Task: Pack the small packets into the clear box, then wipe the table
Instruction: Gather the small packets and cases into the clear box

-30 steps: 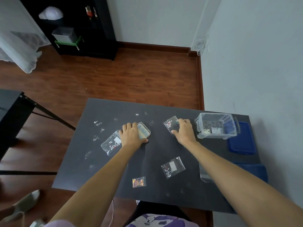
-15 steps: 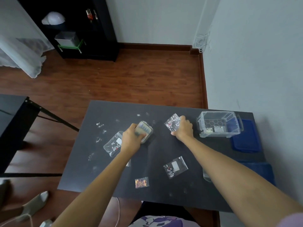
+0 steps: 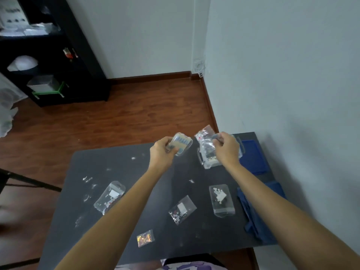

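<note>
- A dark grey matte rectangular table (image 3: 116,164) fills the lower middle of the view, its right end close to a pale wall (image 3: 282,75).
- Small white flecks and smears (image 3: 87,180) are scattered over the table's left half and far side.
- The left hand (image 3: 162,152) is raised above the far part of the table, fingers curled around a small clear rounded plastic case with blue contents (image 3: 181,144).
- The right hand (image 3: 227,148) is also raised, thumb and fingers pinching a crinkled clear packet with pale and red bits (image 3: 204,136), held over the clear plastic storage box (image 3: 208,162).
- That box stands at the table's far right, mostly hidden behind the right hand, with a flat blue lid (image 3: 253,156) just beside it on the wall side.
- On the table lie a clear packet with a white label (image 3: 110,197) at the left, another labelled clear packet (image 3: 182,209) near the middle, a clear blister-style pack with white pieces (image 3: 221,199) to its right, and a tiny packet of gold glitter (image 3: 145,238) near the front edge.
- A crumpled dark blue cloth (image 3: 257,215) lies on the table's right edge.
- The floor is reddish-brown wood plank (image 3: 116,117); a black shelving unit (image 3: 78,61) stands in the far left corner.
</note>
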Available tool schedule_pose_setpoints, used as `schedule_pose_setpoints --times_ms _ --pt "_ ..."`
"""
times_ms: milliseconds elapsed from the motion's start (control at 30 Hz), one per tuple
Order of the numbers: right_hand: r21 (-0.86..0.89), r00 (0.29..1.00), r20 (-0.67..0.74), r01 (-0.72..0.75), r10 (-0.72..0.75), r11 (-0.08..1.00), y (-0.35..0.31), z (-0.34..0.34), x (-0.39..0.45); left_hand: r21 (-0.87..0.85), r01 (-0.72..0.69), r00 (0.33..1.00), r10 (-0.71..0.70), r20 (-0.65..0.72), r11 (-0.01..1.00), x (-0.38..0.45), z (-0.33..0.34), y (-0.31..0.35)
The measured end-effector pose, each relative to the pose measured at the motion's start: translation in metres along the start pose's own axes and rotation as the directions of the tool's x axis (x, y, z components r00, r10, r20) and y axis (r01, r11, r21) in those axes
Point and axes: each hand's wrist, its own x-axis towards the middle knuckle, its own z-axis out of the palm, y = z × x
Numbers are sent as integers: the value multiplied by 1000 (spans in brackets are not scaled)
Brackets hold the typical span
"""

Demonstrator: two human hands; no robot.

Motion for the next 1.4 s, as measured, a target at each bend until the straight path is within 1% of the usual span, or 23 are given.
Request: schedule_pose_setpoints --times_ms 67,167,233,333,433,500,567,700,767,833,933,1000,1067,1167,1267,1333,1400 --pt "16 997 -63 -38 38 999 13 -28 6 10 -33 999 33 43 999 7 26 19" --pt "45 985 -123 -114 119 992 33 -58 12 96 -39 995 30 96 995 16 65 36" --pt "64 978 -129 -154 162 986 44 -70 15 160 -46 993 28 113 986 21 87 41" --pt "75 975 -123 -177 185 981 56 -78 17 288 -71 988 28 150 955 29 113 40" --pt "51 978 -113 -170 174 984 61 -79 17 465 -136 981 55 184 875 34 131 34" --pt "48 981 -103 -158 162 986 62 -76 18 550 -168 978 69 197 818 36 138 31" --pt "44 985 -93 -142 145 989 63 -70 20 610 -195 975 83 207 768 38 142 29" --pt "-17 988 -72 -140 138 990 63 -55 22 705 -240 968 110 225 668 41 145 27" --pt "-54 986 -76 -155 150 986 62 -48 23 722 -256 966 135 222 642 41 144 27" --pt "-88 983 -64 -180 175 980 61 -40 23 705 -250 968 175 178 664 41 140 27" --pt "-135 978 -26 -211 209 968 59 -30 24 636 -237 968 232 93 735 37 129 25" --pt "-183 976 -4 -215 218 959 59 -24 24 558 -241 964 262 44 794 34 116 21" --pt "-245 977 1 -208 215 947 60 -19 23 485 -233 965 261 10 843 29 99 14" --pt "-357 978 -35 -205 206 911 58 -14 19 434 -170 979 201 -27 885 20 69 -5" --pt "-437 991 -82 -134 109 890 49 -9 11 445 -83 990 124 -64 892 8 31 -33" --pt "-400 995 -101 -37 -5 916 39 -2 0 457 -18 993 68 -93 889 -2 3 -56" --pt "-347 987 -78 106 -141 932 29 9 -14 466 56 992 4 -127 883 -13 -26 -80"
